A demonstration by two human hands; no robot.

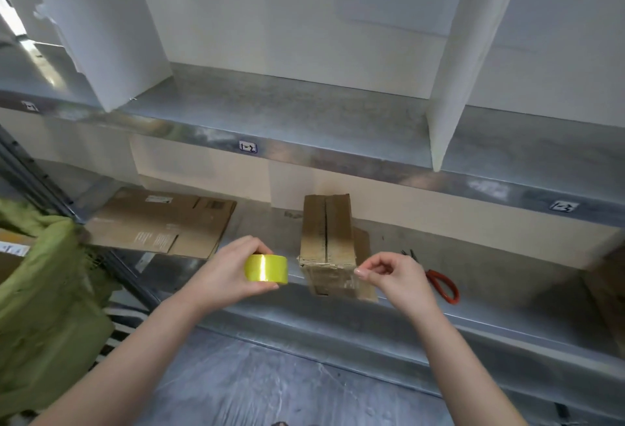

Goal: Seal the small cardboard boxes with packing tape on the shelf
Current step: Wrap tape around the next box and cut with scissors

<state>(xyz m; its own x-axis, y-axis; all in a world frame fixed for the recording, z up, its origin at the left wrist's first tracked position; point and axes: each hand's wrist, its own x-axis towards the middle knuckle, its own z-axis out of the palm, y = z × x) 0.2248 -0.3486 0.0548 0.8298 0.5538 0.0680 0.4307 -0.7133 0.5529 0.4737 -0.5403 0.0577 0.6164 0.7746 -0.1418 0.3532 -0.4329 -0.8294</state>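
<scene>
L hand (pixel 233 270), lower centre of frame, grips a yellow-green tape roll (pixel 267 268), thumb under it and fingers curled over the top. R hand (pixel 392 276), just right of centre, has thumb + forefinger pinched tight and the other fingers curled in. The pinch sits at the near right corner of the small cardboard box (pixel 326 239). A faint glossy tape strip (pixel 333 273) looks to run from the roll across the box's near edge to that pinch, but it's clear and hard to make out. The box stands on the lower metal shelf (pixel 490 276), centre of frame, between the 2 hands. Its top flaps are down w/ a dark seam showing lengthwise along the middle. Flattened cardboard (pixel 162 222) lies on the same shelf at left, well apart from the box. Red-handled scissors (pixel 443 285) lie on the shelf to the right, just behind the R hand. Green fabric (pixel 50 290) bunches at the left edge. The upper shelf (pixel 304 114) carries white dividers (pixel 453 87), w/ small labels (pixel 247 146) stuck on its front lip. More cardboard shows at the far right edge but is cut off.
</scene>
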